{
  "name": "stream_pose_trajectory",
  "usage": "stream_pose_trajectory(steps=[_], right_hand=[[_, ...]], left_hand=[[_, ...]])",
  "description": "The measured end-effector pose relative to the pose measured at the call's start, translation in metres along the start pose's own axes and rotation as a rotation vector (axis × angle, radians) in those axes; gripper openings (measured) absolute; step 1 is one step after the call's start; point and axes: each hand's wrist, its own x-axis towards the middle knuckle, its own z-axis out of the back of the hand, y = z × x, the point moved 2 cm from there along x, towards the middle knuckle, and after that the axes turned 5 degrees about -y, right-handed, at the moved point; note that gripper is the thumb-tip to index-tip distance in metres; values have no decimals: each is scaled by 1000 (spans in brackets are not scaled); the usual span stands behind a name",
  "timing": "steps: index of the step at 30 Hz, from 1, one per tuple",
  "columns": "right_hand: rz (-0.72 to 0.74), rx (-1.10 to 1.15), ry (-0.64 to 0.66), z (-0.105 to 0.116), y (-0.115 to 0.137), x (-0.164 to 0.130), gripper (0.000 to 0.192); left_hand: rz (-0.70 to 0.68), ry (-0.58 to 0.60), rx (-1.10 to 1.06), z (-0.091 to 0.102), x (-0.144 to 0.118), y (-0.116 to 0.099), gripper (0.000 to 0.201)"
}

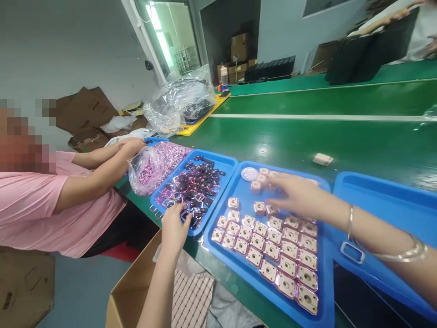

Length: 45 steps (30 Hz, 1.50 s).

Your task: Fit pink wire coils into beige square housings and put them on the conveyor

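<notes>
1. At the left of the frame, we see a co-worker in a pink shirt (37,196), whose hands (135,146) are by a clear bag (147,171) of small pink rings.
2. Just right of the bag, a blue tray (227,163) holds a jumbled heap of black and pink parts (198,182); plenty there lies unsorted.
3. Our left hand (174,223) is at the near edge of that heap, thumb and fingers slightly apart; we cannot tell whether they pinch a part.
4. Right of centre, a second tray (242,193) carries the pale blocks (274,236) with pinkish rims. We judge the rows well along: its lower half is mostly filled, while gaps show higher up, where a few blocks sit in a cluster beside a round disc (249,174).
5. Our right hand (295,196), blurred, is over the upper part of this tray with its fingers parted; we cannot tell whether it touches a block.
6. Farther right, one loose piece (322,159) lies on the green surface (273,141), apart from the rows, above a third tray (375,196).
</notes>
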Motion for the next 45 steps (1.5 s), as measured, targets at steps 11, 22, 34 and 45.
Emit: stream_pose_trajectory(steps=[11, 22, 34, 45], right_hand=[[-53, -30, 44, -14, 13, -21, 14], [-653, 1296, -42, 9, 49, -70, 18], [-714, 1522, -37, -10, 59, -84, 30], [-656, 1532, -160, -13, 61, -80, 27]], left_hand=[[30, 20, 35, -18, 30, -6, 20], [25, -33, -53, -25, 55, 3, 21], [-110, -275, -346, 22, 42, -61, 17], [-146, -122, -838, 53, -18, -133, 16]])
